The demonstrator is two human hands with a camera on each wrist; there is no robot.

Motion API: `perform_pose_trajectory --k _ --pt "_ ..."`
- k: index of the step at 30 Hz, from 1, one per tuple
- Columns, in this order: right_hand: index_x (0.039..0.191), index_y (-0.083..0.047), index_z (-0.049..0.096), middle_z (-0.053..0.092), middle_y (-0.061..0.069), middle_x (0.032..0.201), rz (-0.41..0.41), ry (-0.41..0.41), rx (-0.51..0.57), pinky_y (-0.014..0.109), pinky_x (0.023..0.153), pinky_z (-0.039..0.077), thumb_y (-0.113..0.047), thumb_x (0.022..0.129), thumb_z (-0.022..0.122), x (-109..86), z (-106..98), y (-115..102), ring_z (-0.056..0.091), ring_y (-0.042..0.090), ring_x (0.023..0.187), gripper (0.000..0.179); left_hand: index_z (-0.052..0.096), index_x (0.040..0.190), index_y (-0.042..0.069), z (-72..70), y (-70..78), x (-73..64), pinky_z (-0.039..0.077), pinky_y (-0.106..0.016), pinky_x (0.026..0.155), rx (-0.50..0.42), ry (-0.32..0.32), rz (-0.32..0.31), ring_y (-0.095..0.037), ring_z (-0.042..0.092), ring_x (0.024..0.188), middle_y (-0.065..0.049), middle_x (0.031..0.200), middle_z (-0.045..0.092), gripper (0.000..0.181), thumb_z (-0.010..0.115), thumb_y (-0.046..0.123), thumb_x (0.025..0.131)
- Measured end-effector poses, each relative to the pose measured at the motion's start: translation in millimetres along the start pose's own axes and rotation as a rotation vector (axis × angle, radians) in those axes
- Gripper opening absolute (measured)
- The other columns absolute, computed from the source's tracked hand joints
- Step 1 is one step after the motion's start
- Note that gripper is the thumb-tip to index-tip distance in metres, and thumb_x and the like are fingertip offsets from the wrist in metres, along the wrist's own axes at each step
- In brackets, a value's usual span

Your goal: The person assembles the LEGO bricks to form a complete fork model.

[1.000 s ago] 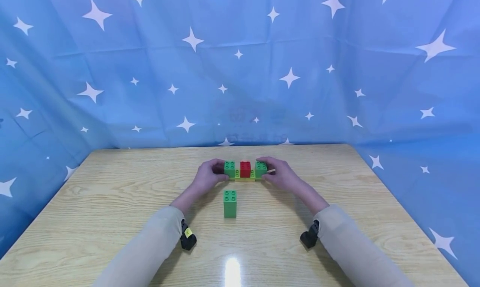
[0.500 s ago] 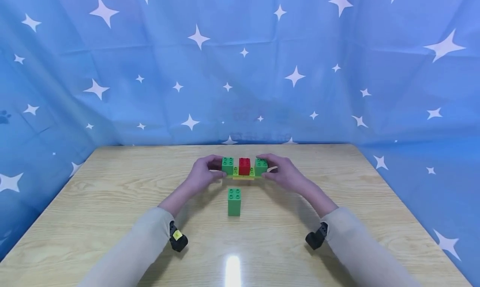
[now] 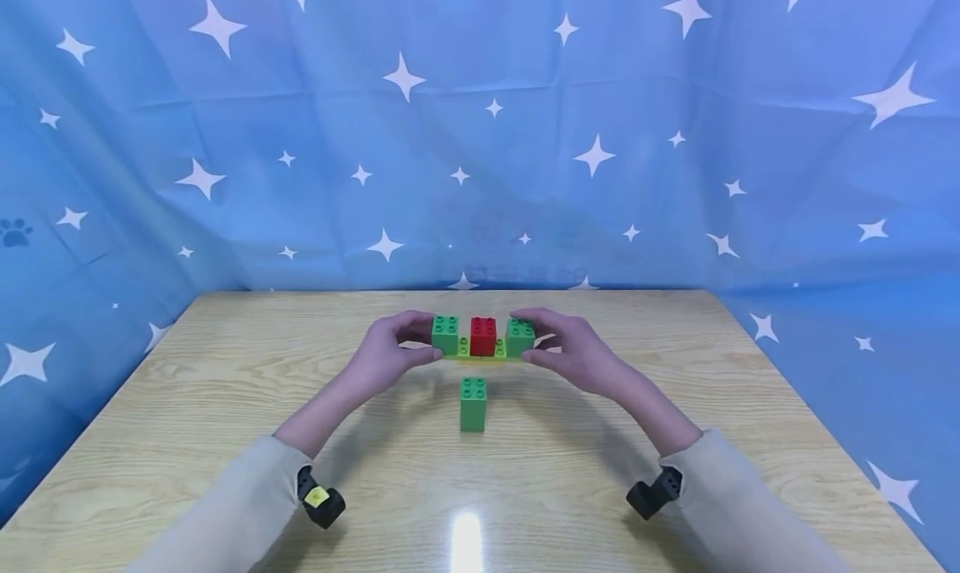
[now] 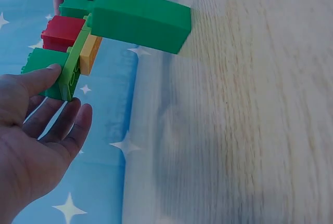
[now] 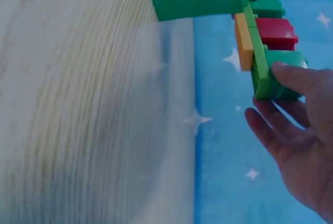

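Both hands hold up a row of toy building bricks between them, above the table. A lime green plate (image 5: 260, 60) carries a red brick (image 3: 483, 337) in the middle and a green brick at each end; a yellow-orange brick (image 4: 90, 54) sits under the plate. My left hand (image 3: 390, 352) pinches the left green brick (image 3: 445, 336) between thumb and fingers. At the other end, my right hand (image 3: 572, 352) grips the right green brick (image 3: 520, 339) the same way. A tall green block (image 3: 473, 406) stands upright on the table, nearer to me than the row.
The wooden table (image 3: 225, 373) lies under both arms, with a bright reflection near its front. Behind it hangs a blue curtain (image 3: 420, 198) with white stars. A black wrist camera (image 3: 322, 498) sits at the left cuff, another black camera (image 3: 654, 492) at the right.
Both hands have raised the row of bricks off the table and brought it closer, and their shadows have spread. The tall green block still stands; the head view has shifted slightly.
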State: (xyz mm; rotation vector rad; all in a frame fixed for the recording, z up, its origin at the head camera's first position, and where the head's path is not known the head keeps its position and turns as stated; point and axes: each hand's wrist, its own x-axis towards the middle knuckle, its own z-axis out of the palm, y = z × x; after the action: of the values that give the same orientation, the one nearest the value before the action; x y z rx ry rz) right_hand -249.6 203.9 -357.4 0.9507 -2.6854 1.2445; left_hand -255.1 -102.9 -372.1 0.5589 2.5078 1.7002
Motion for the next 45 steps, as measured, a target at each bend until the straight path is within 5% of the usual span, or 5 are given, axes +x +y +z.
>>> perform_pose_trajectory --k 19,45 --pt "0.143 -0.003 0.057 0.068 0.01 0.127 -0.127 -0.007 -0.027 0.037 0.084 0.06 0.003 0.088 0.078 -23.3 4 -26 0.069 0.021 0.098 0.059 0.063 0.134 0.001 -4.6 9.5 -38.9 0.058 -0.034 0.089 -0.044 -0.023 0.031 -0.026 0.066 0.109 -0.01 0.116 0.071 0.046 0.078 0.003 0.09" --pt "0.141 0.0 0.057 0.069 0.013 0.125 -0.151 0.009 0.001 0.032 0.083 0.06 0.005 0.088 0.077 -30.4 10 -24 0.071 0.026 0.097 0.057 0.064 0.138 0.008 -3.3 12.0 -44.7 0.058 -0.03 0.087 -0.09 -0.008 0.077 -0.028 0.067 0.107 -0.01 0.113 0.07 0.046 0.076 0.008 0.094"
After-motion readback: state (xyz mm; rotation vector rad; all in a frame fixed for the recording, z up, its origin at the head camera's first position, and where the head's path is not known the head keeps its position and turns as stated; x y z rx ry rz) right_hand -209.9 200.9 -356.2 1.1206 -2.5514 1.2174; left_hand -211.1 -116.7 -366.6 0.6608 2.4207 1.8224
